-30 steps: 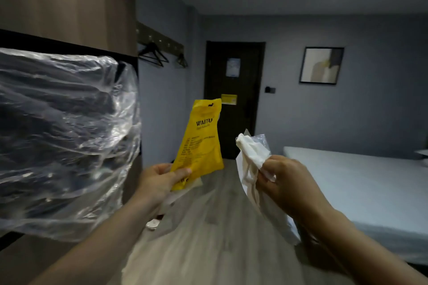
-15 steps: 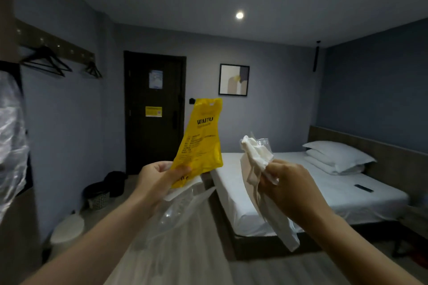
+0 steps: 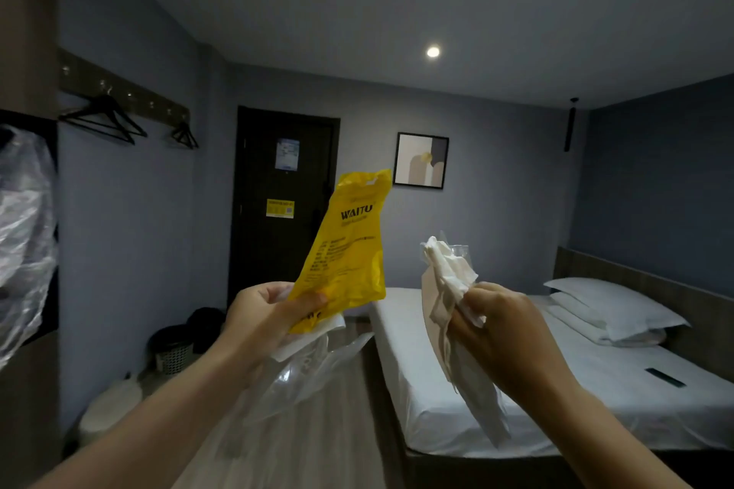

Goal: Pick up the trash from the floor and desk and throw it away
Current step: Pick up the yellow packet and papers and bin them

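My left hand grips a yellow packet printed WAITU, held upright at chest height, together with a white scrap and a clear plastic wrapper that hangs below the hand. My right hand grips crumpled white tissue and a flat white paper sleeve that droops down. The two hands are held apart in front of me. A dark mesh waste bin stands on the floor by the left wall near the door.
A bed with white sheets and pillows fills the right side, a dark remote lying on it. A dark door is straight ahead. Hangers hang on the left wall. A white round lid lies low left. A plastic-covered shelf juts in at the left edge.
My view has swung right and pulled back, so the plastic-covered shelf has slid off to the left and the bed, pillows and waste bin have come into sight. Both hands keep their holds.
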`<action>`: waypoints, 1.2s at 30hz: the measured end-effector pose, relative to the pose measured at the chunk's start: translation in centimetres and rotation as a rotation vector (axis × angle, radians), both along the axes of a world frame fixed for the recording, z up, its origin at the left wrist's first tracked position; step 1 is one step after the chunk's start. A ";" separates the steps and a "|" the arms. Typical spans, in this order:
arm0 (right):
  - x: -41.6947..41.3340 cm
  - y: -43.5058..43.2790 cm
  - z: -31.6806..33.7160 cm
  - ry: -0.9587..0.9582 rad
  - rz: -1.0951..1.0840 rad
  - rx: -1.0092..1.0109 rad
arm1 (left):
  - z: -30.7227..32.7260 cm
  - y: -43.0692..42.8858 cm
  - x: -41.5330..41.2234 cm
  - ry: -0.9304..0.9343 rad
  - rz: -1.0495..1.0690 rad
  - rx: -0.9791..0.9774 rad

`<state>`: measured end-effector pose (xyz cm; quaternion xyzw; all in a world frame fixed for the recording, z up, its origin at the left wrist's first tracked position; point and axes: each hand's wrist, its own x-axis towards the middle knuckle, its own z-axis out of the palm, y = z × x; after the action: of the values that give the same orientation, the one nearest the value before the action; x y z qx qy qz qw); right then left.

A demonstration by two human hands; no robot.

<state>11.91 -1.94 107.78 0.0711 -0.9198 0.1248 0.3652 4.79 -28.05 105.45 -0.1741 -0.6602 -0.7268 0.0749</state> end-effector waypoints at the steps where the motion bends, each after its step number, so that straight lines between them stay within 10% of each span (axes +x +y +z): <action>1: -1.0 -0.2 -0.1 -0.002 0.014 0.009 | -0.1 -0.2 -0.7 -0.006 -0.009 0.014; 36: -53.4 -18.2 0.3 0.127 0.314 -0.059 | 1.2 -17.0 -46.7 -0.042 0.408 0.048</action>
<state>-41.53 -20.16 108.10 0.2109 -0.8683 0.2025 0.4007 -41.87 -45.01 106.60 -0.0197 -0.6658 -0.7155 0.2107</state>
